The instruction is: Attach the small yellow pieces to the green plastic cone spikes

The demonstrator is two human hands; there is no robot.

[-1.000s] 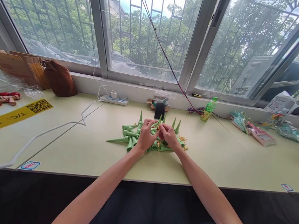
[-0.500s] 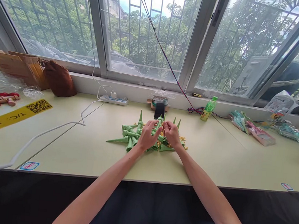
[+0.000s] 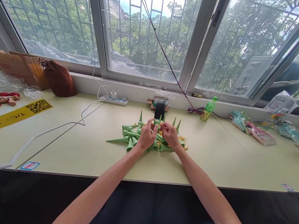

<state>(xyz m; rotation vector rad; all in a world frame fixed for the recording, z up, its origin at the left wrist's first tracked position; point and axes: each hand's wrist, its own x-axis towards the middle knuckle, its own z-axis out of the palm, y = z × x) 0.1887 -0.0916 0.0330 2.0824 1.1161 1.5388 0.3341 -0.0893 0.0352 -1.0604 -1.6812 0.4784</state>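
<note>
One capped bottle [image 3: 209, 109], contents unclear, beyond a left hand [image 3: 147, 136] pinched round a green cone [image 3: 156, 122]; right hand [image 3: 171, 135], grip unclear.

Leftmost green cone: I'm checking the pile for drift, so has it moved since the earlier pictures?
No; against the left sticker, the leftmost cone lies in the same place, tip pointing left.

Green spikes [image 3: 133, 134]: hollow-ended, tapered, heaped before you; many lie crisscrossed, several stand point-up.
Yellow pieces [image 3: 183, 139]: small, strewn at the heap's right edge.
Held green piece [image 3: 156, 121]: in your left hand [image 3: 147, 135].
</note>
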